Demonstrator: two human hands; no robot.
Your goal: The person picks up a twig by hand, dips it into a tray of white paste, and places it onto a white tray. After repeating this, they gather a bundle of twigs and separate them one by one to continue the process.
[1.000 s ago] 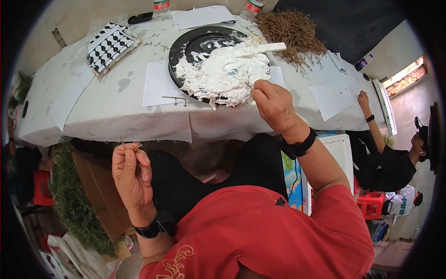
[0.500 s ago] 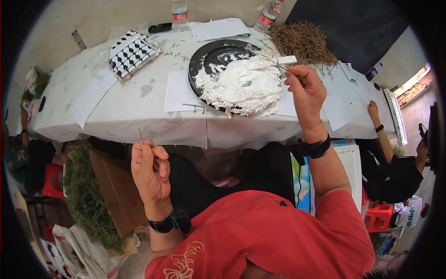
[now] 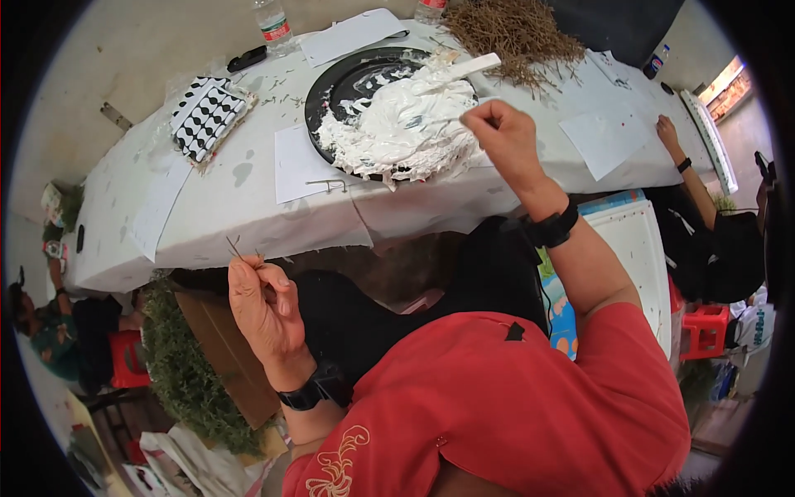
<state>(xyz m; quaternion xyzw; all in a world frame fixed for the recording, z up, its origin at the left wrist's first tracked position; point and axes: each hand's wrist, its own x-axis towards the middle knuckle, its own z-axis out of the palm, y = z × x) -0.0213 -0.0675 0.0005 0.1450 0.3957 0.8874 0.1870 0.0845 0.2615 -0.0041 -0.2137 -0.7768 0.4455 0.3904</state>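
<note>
A pinch of my left hand (image 3: 269, 311) holds thin brown twigs (image 3: 235, 247) upright, in front of the table's near edge. My right hand (image 3: 507, 137) is closed at the right rim of a black round plate (image 3: 325, 91). Its fingertips are at a heap of thick white paste (image 3: 414, 124), pinching a thin twig that is barely visible against the white. A white flat-handled spatula (image 3: 476, 66) lies with one end in the paste.
A pile of brown twigs (image 3: 513, 37) lies beyond the plate. A black-and-white patterned block (image 3: 207, 116), paper sheets (image 3: 609, 137) and a bottle (image 3: 272, 25) are on the white-covered table. Green sprigs (image 3: 186, 364) stand lower left. Another person's hand (image 3: 667, 132) rests at the far right.
My right hand has lowered its twig from above the spatula to the paste's right side. My left hand still holds its twigs. The whole view has shifted and tilted slightly.
</note>
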